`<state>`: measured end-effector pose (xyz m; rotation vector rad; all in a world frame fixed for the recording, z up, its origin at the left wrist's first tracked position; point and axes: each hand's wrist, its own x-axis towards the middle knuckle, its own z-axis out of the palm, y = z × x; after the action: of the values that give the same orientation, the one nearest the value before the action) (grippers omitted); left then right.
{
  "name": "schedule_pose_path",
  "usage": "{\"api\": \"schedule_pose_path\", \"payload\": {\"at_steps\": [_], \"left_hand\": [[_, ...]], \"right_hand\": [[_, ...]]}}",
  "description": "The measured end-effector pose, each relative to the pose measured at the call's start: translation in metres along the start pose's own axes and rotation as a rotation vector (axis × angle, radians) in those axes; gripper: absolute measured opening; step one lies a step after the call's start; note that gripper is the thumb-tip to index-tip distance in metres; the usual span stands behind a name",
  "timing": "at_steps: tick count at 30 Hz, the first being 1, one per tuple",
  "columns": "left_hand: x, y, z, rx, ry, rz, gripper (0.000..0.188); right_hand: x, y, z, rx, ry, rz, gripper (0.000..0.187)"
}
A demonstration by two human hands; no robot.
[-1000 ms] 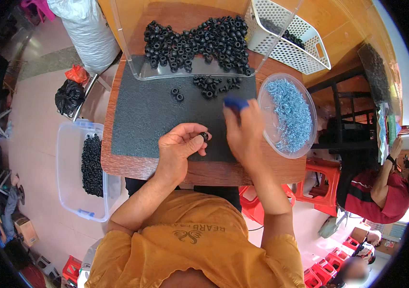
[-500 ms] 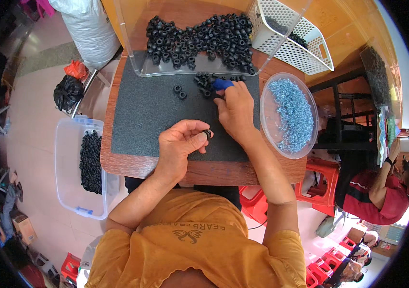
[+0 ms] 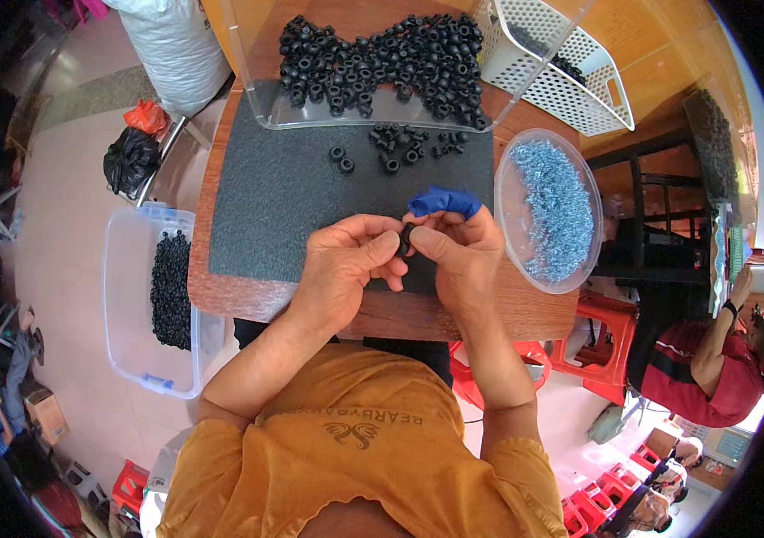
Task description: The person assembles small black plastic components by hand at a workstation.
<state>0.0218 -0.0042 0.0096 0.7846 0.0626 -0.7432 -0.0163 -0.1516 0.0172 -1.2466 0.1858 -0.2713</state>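
Observation:
Over the near part of the dark grey mat (image 3: 265, 197), my two hands meet at a small black ring-shaped part (image 3: 407, 238). Thumb and fingers of my left hand (image 3: 346, 260) pinch it from one side. From the other side my right hand (image 3: 467, 255), with blue wrap (image 3: 444, 202) on a finger, also pinches at it. Whether it is one piece or two pressed together is hidden by the fingertips. Beyond the hands lie a loose cluster of black parts (image 3: 400, 148) and a few apart from it (image 3: 341, 160). A clear bin (image 3: 310, 117) behind holds many more.
Right of the mat stands a round clear tub (image 3: 503, 229) of small pale blue pieces. A white perforated basket (image 3: 570, 103) is at the back right. Left and lower, a clear box (image 3: 122, 314) holds black pieces. Red stools (image 3: 601, 341) and a seated person (image 3: 704, 372) are at the right.
My right hand has come back from the cluster of black parts to my left hand. Both now pinch at the small black part. The view has shifted slightly.

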Motion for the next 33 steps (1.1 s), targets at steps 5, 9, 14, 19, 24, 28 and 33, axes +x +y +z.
{"api": "schedule_pose_path", "payload": {"at_steps": [5, 9, 14, 19, 24, 28, 33], "left_hand": [[-0.002, 0.003, -0.001, 0.019, -0.029, -0.074, 0.018], [-0.005, 0.002, 0.002, 0.119, -0.013, -0.039, 0.017], [-0.010, -0.003, 0.004, 0.348, 0.009, 0.110, 0.017], [-0.012, -0.008, 0.006, 0.400, 0.027, 0.176, 0.015], [-0.006, -0.012, 0.000, 0.200, -0.020, 0.159, 0.019], [-0.007, -0.009, 0.003, 0.158, -0.021, 0.132, 0.023], [-0.008, -0.009, 0.005, 0.191, -0.015, 0.154, 0.026]], "right_hand": [[-0.011, -0.001, 0.002, -0.081, -0.029, -0.046, 0.024], [-0.015, -0.008, 0.001, -0.281, -0.047, -0.140, 0.019], [-0.010, -0.019, -0.001, -0.775, -0.148, -0.414, 0.019], [-0.016, -0.021, 0.004, -0.899, -0.073, -0.468, 0.019], [-0.022, -0.014, 0.002, -0.334, 0.082, -0.096, 0.018], [-0.025, -0.008, 0.001, -0.152, 0.098, -0.040, 0.022], [-0.027, -0.006, 0.005, -0.097, 0.113, -0.020, 0.021]]}}
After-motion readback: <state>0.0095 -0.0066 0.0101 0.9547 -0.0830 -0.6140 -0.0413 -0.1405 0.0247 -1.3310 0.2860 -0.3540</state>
